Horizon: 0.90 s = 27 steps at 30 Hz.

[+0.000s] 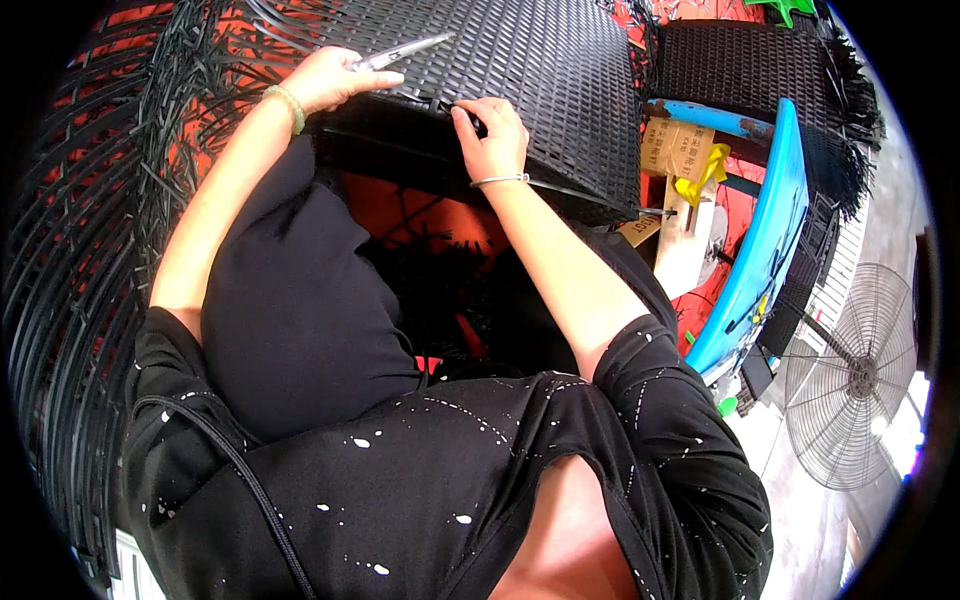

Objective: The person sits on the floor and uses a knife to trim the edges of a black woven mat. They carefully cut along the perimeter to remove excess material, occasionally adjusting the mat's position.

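Note:
A black woven panel (520, 75) of flat plastic strips lies in front of me, its near edge bent over a dark frame. At its left part, my left hand (328, 80) is closed around silver scissors (405, 52), whose tapering blades point right over the weave. The thumb of that hand rests near the panel's edge. My right hand (493, 135) pinches at the same edge, a little further right, with fingertips on a black strip (440, 104). Part of what those fingers grip is hidden.
Loose black strips (75, 250) hang in a thick bundle along the left. On the right stand a blue curved frame (765, 240), a cardboard box (675, 150), a yellow scrap (705, 175) and another woven piece (745, 65). A large fan (855, 375) stands at far right.

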Each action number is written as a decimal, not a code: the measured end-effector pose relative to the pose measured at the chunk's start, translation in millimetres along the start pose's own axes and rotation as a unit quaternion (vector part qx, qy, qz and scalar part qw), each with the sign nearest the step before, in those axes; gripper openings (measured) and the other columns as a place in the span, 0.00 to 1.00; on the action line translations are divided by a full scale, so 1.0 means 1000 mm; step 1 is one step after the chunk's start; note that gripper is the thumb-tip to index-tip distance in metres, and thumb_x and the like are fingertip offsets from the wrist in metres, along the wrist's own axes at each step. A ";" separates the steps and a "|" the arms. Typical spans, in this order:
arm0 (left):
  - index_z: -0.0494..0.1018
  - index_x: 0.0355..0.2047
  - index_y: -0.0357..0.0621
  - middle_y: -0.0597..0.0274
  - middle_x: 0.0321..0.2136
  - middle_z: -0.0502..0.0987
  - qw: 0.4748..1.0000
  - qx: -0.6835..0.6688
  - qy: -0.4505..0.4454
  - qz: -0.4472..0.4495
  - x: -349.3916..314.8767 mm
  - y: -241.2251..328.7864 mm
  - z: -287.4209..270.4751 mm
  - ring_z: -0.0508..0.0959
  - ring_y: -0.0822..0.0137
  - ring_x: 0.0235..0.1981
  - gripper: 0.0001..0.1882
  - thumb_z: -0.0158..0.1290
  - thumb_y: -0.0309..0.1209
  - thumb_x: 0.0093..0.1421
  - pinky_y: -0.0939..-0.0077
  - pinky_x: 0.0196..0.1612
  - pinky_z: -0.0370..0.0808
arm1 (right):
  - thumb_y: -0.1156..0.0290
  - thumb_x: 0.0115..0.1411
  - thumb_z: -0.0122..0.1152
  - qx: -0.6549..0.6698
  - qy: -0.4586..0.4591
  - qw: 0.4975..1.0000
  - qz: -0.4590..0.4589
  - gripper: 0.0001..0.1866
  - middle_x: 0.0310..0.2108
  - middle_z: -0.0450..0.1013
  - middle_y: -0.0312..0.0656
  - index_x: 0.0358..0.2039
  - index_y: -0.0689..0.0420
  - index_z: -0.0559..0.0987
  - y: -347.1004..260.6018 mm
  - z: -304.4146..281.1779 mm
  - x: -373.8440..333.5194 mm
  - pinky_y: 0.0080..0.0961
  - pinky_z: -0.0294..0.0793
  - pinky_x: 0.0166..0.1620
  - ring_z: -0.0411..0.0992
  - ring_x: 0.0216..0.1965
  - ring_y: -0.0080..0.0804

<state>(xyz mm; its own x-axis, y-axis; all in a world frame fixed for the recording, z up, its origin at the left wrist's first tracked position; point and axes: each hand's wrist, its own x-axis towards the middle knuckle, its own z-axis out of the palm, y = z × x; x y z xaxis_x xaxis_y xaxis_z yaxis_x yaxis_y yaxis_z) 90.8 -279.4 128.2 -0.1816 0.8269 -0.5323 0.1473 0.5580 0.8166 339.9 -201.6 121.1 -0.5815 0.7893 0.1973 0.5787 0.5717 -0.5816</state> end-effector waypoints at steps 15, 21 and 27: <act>0.75 0.18 0.41 0.65 0.13 0.75 0.996 0.067 0.051 -0.040 0.000 0.014 0.026 0.71 0.76 0.13 0.25 0.55 0.54 0.52 0.81 0.17 0.66 | 0.66 0.48 0.65 -0.007 -0.028 0.999 0.031 0.07 0.32 0.72 0.37 0.26 0.51 0.77 -0.009 0.004 0.003 0.37 0.64 0.45 0.70 0.40 0.38; 0.77 0.22 0.38 0.66 0.12 0.74 0.998 0.015 0.051 0.015 0.004 0.001 0.028 0.69 0.76 0.12 0.24 0.53 0.50 0.57 0.82 0.17 0.65 | 0.67 0.48 0.64 -0.007 -0.017 1.000 0.010 0.06 0.33 0.72 0.37 0.27 0.51 0.77 -0.010 0.005 0.001 0.37 0.64 0.45 0.70 0.40 0.38; 0.76 0.27 0.33 0.67 0.14 0.74 0.980 -0.160 0.101 0.066 0.002 -0.017 0.024 0.65 0.81 0.12 0.22 0.52 0.45 0.59 0.86 0.16 0.62 | 0.70 0.49 0.62 0.039 0.004 0.999 0.001 0.05 0.33 0.72 0.39 0.28 0.53 0.77 0.005 0.008 0.000 0.35 0.66 0.44 0.71 0.39 0.39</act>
<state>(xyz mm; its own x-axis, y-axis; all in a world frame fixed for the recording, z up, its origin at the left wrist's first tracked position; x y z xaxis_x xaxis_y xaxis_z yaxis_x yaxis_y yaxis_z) 111.4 -285.3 107.4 -0.3758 0.8414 -0.3885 -0.1230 0.3702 0.9208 338.7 -200.7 112.1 -0.5754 0.7927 0.2015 0.5338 0.5506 -0.6418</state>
